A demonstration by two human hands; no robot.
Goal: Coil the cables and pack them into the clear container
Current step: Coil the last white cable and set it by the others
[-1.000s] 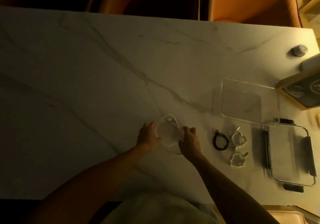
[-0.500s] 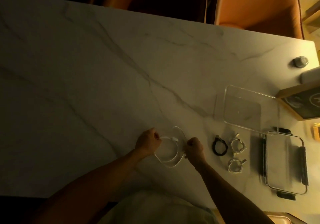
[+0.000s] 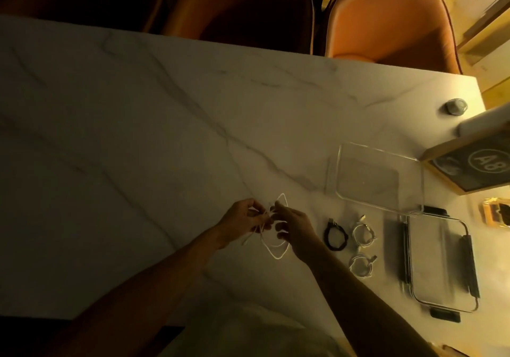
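Both hands, left hand (image 3: 242, 217) and right hand (image 3: 294, 225), pinch a thin white cable (image 3: 271, 249) in loose, uneven loops (one dangling) above the marble table (image 3: 138, 149). Farther right, the clear container (image 3: 379, 177) sits open.

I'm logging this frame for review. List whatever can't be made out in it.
- Head view: how the thin white cable runs between the left hand and right hand; fingers hide it.
- Connector types on the coiled black cable and two coiled white cables: too small.
- Dark wood-framed sign: cut off by the right edge.
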